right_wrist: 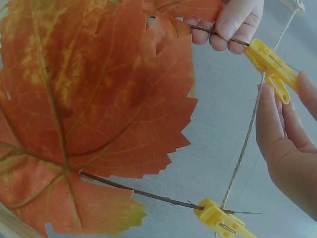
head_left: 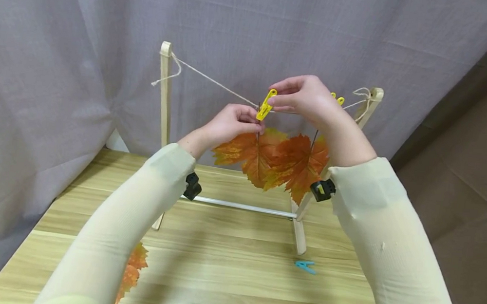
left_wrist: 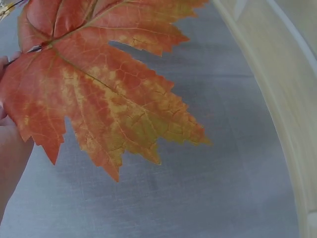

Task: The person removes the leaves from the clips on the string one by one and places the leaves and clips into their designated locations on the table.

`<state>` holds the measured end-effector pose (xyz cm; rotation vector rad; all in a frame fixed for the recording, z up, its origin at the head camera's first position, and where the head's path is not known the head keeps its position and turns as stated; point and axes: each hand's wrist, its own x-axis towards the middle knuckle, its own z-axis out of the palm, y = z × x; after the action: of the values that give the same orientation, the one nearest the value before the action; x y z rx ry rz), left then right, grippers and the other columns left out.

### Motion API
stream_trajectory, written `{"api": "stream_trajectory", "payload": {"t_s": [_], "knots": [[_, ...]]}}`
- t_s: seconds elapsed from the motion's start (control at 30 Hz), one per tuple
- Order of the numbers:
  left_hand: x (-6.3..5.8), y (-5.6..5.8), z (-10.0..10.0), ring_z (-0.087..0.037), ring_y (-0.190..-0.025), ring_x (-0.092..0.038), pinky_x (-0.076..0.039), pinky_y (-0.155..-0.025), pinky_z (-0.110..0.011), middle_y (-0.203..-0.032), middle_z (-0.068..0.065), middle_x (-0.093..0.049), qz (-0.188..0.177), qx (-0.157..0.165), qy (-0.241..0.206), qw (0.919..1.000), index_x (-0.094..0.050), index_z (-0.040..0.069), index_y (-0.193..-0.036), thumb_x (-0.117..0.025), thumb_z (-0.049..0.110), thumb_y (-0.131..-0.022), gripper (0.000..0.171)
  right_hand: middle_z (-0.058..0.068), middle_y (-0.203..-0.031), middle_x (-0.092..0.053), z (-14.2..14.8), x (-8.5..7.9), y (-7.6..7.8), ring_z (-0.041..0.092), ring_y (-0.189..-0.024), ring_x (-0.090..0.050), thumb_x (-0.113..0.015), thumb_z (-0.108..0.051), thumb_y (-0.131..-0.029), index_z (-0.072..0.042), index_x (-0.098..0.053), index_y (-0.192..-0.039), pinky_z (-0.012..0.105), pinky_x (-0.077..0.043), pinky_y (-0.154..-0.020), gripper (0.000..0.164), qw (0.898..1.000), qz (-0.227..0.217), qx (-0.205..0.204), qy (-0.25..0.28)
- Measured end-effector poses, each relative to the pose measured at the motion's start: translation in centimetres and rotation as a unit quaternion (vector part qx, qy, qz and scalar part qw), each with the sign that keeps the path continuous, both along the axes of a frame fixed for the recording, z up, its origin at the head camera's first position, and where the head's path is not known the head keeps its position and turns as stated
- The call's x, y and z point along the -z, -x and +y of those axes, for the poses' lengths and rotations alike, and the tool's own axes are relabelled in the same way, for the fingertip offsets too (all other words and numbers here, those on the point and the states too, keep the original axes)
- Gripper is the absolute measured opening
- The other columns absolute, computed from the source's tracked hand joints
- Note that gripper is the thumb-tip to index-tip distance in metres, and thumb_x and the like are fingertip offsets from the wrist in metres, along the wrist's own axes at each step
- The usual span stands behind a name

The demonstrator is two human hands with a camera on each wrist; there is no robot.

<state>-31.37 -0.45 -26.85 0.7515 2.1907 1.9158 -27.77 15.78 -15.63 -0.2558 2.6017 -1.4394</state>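
Observation:
Between the thumb and fingers of my left hand (head_left: pixel 230 124) is the thin brown stem of an orange-yellow artificial maple leaf (head_left: pixel 249 160), which hangs below the hand. My right hand (head_left: pixel 308 97) pinches a yellow clothespin (head_left: pixel 266 104) by its handle end, at the string (head_left: pixel 215 81). In the right wrist view, this clothespin (right_wrist: pixel 257 49) meets the stem just beyond the left fingertips. A second maple leaf (head_left: pixel 299 165) overlaps the first, its stem held on the string by another yellow clothespin (right_wrist: pixel 213 213). The leaf (left_wrist: pixel 99 99) fills much of the left wrist view.
Two wooden posts (head_left: pixel 165 100) carry the string, with a white rod (head_left: pixel 242 206) joining them low down. A blue clothespin (head_left: pixel 305 266) lies on the wood-grain table (head_left: pixel 214 271) near the right foot. Another orange leaf (head_left: pixel 135 269) lies partly behind my left sleeve.

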Motion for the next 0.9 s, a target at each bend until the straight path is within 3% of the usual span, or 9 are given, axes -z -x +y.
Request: {"api": "stream_trajectory", "payload": {"t_s": [0.17,0.3,0.77,0.9], "knots": [[0.1,0.0,0.0,-0.01,-0.083,-0.065,-0.051,-0.087,-0.027,-0.088,-0.007,-0.071,0.014,0.002,0.016,0.9998,-0.065,-0.003,-0.095,-0.065,0.004,-0.086,0.012,0.002,-0.101,-0.062,0.2,-0.1,0.0,0.005,-0.081,-0.065,-0.066,-0.012,-0.086,0.001,-0.059,-0.122,0.027,-0.053,-0.088,0.038,0.998,0.02,0.021,-0.047],[0.3,0.0,0.0,-0.01,-0.083,-0.065,-0.052,-0.088,-0.027,-0.093,-0.011,-0.071,0.027,0.016,0.022,0.9992,-0.065,-0.004,-0.095,-0.065,0.004,-0.086,0.013,0.002,-0.101,-0.064,0.3,-0.4,0.0,0.007,-0.079,-0.067,-0.068,-0.014,-0.085,-0.001,-0.062,-0.118,0.03,-0.053,-0.088,0.036,0.997,0.041,0.046,-0.054],[0.7,0.1,0.0,-0.013,-0.076,-0.065,-0.052,-0.085,-0.028,-0.075,-0.002,-0.069,0.027,0.036,0.004,0.999,-0.064,-0.006,-0.095,-0.061,0.009,-0.09,0.016,-0.008,-0.079,-0.066,1.0,-1.1,0.4,0.005,-0.068,-0.067,-0.071,-0.013,-0.082,0.001,-0.065,-0.112,0.022,-0.056,-0.072,0.034,0.992,0.084,0.089,0.021],[0.8,0.1,-0.1,-0.012,-0.077,-0.066,-0.052,-0.086,-0.027,-0.077,-0.003,-0.07,0.03,0.028,0.018,0.999,-0.065,-0.006,-0.094,-0.061,0.007,-0.089,0.014,-0.008,-0.075,-0.066,1.3,-1.4,0.4,0.005,-0.065,-0.067,-0.072,-0.007,-0.08,-0.003,-0.069,-0.097,0.017,-0.055,-0.065,0.017,0.988,0.092,0.096,0.077]]}}
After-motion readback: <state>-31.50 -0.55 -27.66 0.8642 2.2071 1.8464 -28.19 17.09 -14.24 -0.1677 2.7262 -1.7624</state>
